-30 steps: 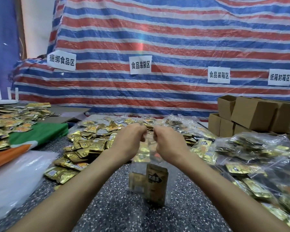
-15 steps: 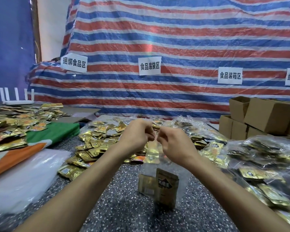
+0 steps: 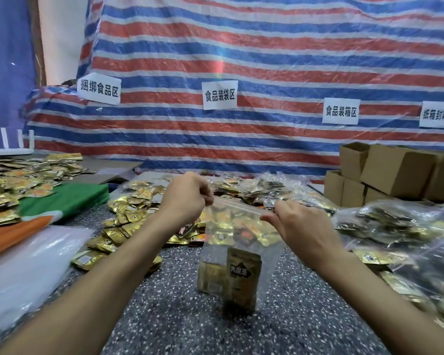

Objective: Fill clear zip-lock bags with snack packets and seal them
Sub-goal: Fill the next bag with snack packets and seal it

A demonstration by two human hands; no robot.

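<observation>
Clear, glossy plastic on the zip-lock bag (image 3: 241, 226); shiny gold foil on the snack packets (image 3: 128, 216) beyond. Speckled, stone-like tabletop (image 3: 180, 316), matt brown cardboard boxes (image 3: 395, 172), woven striped plastic tarpaulin (image 3: 267, 47) catching light.

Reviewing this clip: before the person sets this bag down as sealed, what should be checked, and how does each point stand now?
1. Both hands on the zip strip: ok. The left hand and right hand pinch the top of the clear zip-lock bag at opposite ends.
2. Snack packets inside: ok. A gold packet stands at the bottom with others beside it.
3. Seal closed along its full length: cannot tell; the strip between the hands is blurred.
4. No packet caught in the zip: cannot tell.
5. Room to set it down: ok. The speckled table in front is bare.
</observation>
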